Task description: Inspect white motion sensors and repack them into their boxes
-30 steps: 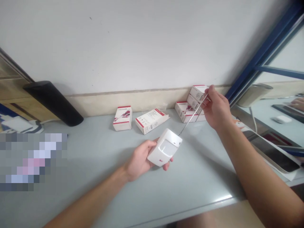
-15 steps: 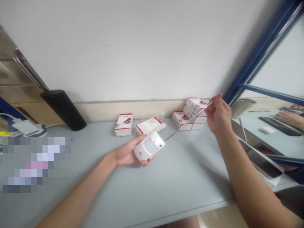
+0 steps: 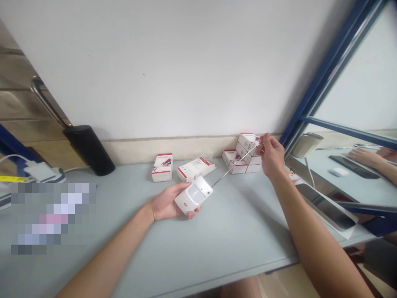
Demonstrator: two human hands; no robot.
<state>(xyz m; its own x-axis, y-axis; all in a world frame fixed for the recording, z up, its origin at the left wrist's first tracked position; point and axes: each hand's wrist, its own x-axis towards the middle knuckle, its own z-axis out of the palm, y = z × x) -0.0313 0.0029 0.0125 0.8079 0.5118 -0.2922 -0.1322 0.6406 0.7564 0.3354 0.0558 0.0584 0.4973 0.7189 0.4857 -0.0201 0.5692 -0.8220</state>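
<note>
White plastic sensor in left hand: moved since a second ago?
Yes. The sensor has shifted left relative to the white-and-red cardboard box directly behind it.

My one view looks from my head, forward and down over the desk [image 3: 173, 252] toward the wall [image 3: 186, 70].

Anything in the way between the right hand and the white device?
Nothing visible blocks the gap: only the thin metal rod spans it, from the white device in the left hand to the right hand's fingertips. The stacked boxes appear behind the rod.
</note>
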